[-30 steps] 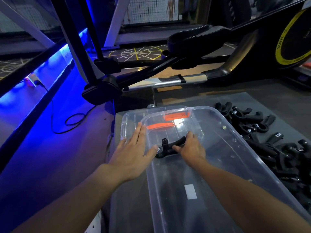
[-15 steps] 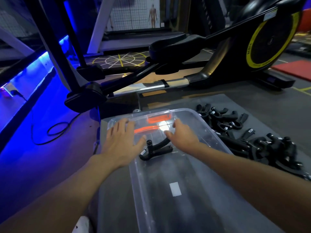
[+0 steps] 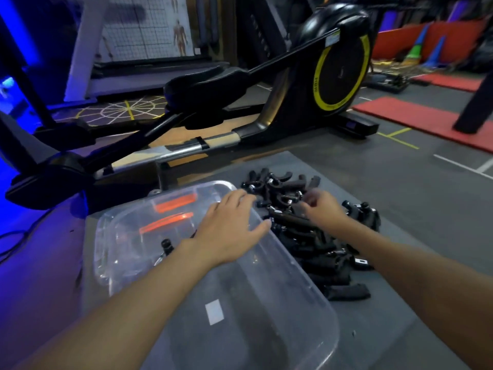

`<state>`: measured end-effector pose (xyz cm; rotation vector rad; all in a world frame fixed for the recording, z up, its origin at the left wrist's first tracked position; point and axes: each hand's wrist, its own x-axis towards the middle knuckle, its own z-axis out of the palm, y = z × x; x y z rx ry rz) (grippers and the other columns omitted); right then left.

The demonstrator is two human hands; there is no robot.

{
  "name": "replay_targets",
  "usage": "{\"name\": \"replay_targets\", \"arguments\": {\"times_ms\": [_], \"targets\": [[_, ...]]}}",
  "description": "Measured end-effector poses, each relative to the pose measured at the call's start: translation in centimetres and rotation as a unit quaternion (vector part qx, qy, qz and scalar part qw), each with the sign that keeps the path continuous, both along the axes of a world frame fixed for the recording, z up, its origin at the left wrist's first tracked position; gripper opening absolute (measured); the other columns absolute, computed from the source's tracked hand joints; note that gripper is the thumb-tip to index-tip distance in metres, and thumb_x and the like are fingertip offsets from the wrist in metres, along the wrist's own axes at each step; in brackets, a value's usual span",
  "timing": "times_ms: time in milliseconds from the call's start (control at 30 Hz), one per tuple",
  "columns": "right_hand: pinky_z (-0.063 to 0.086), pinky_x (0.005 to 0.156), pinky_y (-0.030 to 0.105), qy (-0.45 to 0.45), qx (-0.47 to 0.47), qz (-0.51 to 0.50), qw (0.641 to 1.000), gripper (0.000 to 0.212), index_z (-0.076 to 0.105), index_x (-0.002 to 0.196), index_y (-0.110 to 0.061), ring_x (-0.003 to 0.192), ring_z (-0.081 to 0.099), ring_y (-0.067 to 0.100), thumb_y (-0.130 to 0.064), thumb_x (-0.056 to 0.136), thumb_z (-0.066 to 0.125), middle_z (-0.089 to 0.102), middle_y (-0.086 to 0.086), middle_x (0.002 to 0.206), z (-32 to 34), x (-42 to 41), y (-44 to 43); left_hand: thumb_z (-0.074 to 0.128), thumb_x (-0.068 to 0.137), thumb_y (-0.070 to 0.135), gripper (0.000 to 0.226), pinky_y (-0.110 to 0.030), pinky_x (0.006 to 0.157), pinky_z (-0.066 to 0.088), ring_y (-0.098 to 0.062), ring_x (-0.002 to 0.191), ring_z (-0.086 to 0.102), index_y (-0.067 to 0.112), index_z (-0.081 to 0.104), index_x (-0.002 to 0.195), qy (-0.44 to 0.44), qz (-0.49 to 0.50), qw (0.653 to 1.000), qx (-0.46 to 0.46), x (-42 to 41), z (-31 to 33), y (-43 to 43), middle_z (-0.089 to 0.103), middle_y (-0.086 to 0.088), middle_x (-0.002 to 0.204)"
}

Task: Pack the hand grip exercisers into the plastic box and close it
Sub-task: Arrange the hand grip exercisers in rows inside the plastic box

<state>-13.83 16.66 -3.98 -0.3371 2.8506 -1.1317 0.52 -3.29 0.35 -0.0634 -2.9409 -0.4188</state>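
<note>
The box (image 3: 306, 279) is near, with one grip (image 3: 166, 247) lying in it. Both hands have left it and moved to the pile (image 3: 320, 252) just beside the box, so lots are still to pack. The left hand (image 3: 229, 231) is flat over the rim, holding nothing. The right hand (image 3: 322, 209) curls over the pile, too blurry to tell if it holds one. Nothing blocks the way. A big machine (image 3: 341, 73) stands far behind.

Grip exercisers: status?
Left hand open over box rim. Right hand at the pile, grip unclear. One exerciser boxed. Nothing blocking.

Head camera looks forward and down, seemingly close over the plastic box (image 3: 280, 289).
</note>
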Motion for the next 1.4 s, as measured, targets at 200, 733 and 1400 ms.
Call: {"name": "replay_targets", "arguments": {"times_ms": [200,733,1400], "targets": [[0.049,0.090,0.038,-0.062,0.074,-0.022,0.995,0.050,0.057,0.119,-0.015,0.105,0.060,0.027,-0.039,0.079,0.074,0.062,0.005,0.112,-7.3,-2.6,3.8,0.017,0.076,0.083,0.102,-0.042,0.120,0.012,-0.019,0.149,0.006,0.015,0.018,0.151,-0.080,0.014,0.995,-0.055,-1.7,-2.2,0.7,0.012,-0.006,0.161],[0.035,0.111,0.048,-0.169,0.049,-0.006,0.984,0.101,0.030,0.146,-0.026,0.132,0.045,0.028,-0.072,0.064,0.068,0.046,0.005,0.146,-10.7,-7.5,2.9,0.005,0.072,0.085,0.107,-0.040,0.120,-0.004,-0.015,0.147,-0.017,0.017,-0.007,0.154,-0.126,0.010,0.986,-0.110,-2.3,-2.3,0.1,-0.012,0.001,0.162],[0.035,0.113,0.042,-0.227,-0.089,-0.021,0.970,0.093,0.030,0.150,-0.014,0.137,0.039,0.029,-0.028,0.074,0.083,0.037,0.012,0.151,-10.7,-7.8,2.5,-0.011,0.060,0.090,0.118,-0.041,0.120,0.002,-0.015,0.148,-0.014,0.019,-0.002,0.154,-0.120,0.004,0.988,-0.099,-2.2,-2.4,0.1,-0.009,0.000,0.162]]}}
